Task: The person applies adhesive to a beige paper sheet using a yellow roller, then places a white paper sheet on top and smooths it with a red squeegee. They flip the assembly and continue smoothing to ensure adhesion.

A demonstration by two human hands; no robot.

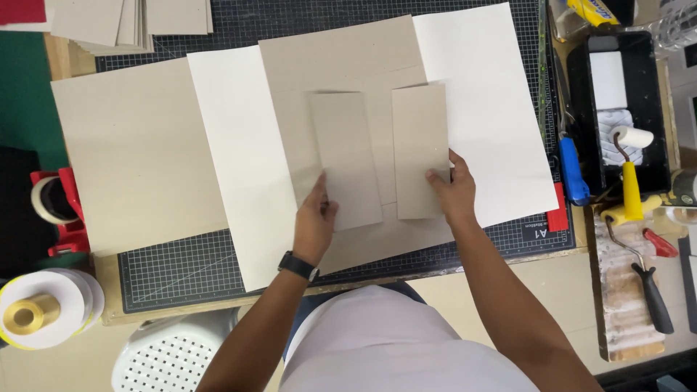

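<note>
Two narrow grey cardboard strips lie side by side on a larger grey board (341,58), which rests on white paper sheets (494,109) over a dark cutting mat (181,268). My left hand (316,214) grips the lower left edge of the left strip (347,156). My right hand (451,190) presses fingers on the lower right part of the right strip (420,145). A black watch (298,266) is on my left wrist.
A big grey board (138,160) covers the mat's left side. A black paint tray (617,109) with a small roller (630,156) stands at right, beside a blue-handled tool (573,170) and a second roller (646,276). Tape dispenser (54,210), paper roll (43,308) and white stool (170,356) sit at left.
</note>
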